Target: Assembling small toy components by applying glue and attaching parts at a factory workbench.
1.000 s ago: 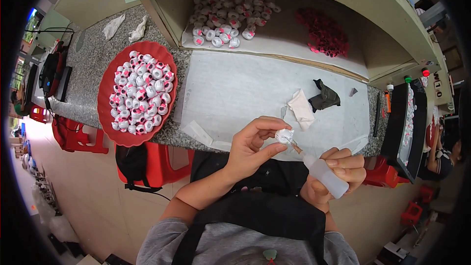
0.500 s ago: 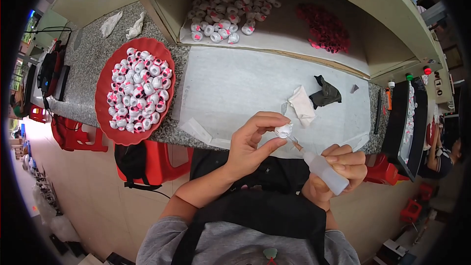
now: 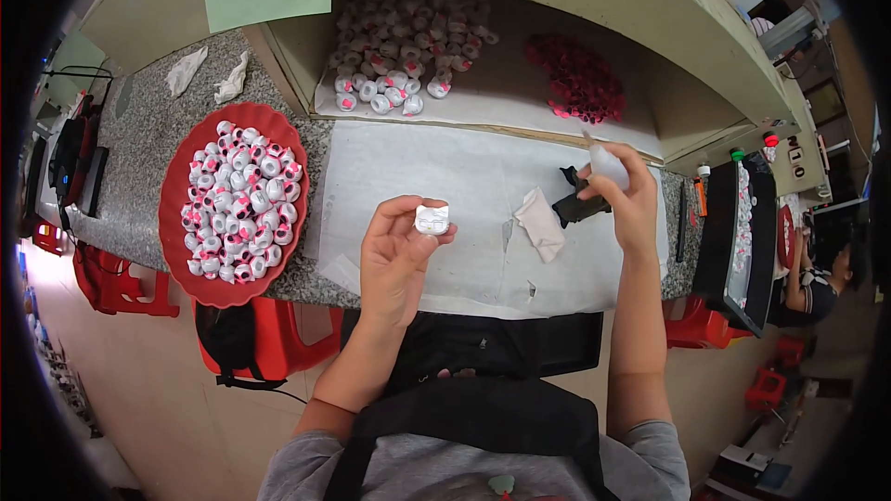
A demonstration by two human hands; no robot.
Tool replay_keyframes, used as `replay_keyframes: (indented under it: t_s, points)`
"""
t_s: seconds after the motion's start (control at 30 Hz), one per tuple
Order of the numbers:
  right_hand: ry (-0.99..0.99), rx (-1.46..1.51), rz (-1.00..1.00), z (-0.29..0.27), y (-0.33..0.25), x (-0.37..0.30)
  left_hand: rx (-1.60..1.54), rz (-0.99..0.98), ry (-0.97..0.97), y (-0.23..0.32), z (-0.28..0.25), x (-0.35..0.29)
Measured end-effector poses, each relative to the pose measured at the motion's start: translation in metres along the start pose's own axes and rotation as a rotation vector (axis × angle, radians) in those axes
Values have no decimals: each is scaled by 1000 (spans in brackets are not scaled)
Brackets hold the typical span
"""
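Between the thumb and fingers of my left hand (image 3: 392,255) is a small white cat-head-shaped piece (image 3: 432,220), its eared front turned up. My right hand (image 3: 634,204) grips a translucent squeeze bottle (image 3: 608,167) over the right side of the white paper sheet (image 3: 399,160), nozzle pointing up and away. Beneath that hand lies a crumpled black cloth (image 3: 585,208), partly hidden. A folded white cloth (image 3: 540,228) rests beside it, between my two hands.
At left, a red scalloped tray (image 3: 173,209) holds many white-and-pink pieces. More white pieces (image 3: 408,32) and a pile of dark pink bits (image 3: 580,79) lie on the shelf ahead. A black bin (image 3: 722,250) stands at right; another person (image 3: 817,288) sits beyond.
My hands have moved apart. The left has drawn back leftward with the white piece; the right has carried the bottle forward, away from the piece, and tipped its nozzle upward. The view has shifted.
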State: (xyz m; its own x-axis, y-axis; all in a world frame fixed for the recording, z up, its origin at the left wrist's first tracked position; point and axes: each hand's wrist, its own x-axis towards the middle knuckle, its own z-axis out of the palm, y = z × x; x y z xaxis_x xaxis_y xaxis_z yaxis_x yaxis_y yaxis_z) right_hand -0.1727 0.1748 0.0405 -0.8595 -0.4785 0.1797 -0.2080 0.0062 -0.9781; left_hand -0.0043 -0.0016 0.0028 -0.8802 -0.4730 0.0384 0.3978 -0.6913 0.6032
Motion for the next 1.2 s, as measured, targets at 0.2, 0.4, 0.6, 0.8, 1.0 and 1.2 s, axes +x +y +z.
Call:
replay_keyframes:
  t_s: [0.2, 0.4, 0.6, 0.8, 1.0, 1.2]
  points:
    - [127, -1063, -246, -3, 53, 92, 10, -4, -32, -5, -2, 0]
    - [60, -1283, -288, 7, 64, 112, 55, -29, -2, -5, 0, -1]
    - [-11, -701, -169, 12, 27, 74, 57, -46, -52, -8, -3, 0]
    - [-47, 159, 205, 47, -14, -28, 176, -24, -59, -18, 0, -3]
    - [-59, 504, 305, 61, -19, -70, 365, 16, -173, -24, 14, -12]
    - [-74, 560, 282, 64, -16, -79, 532, 180, -220, -31, 19, -17]
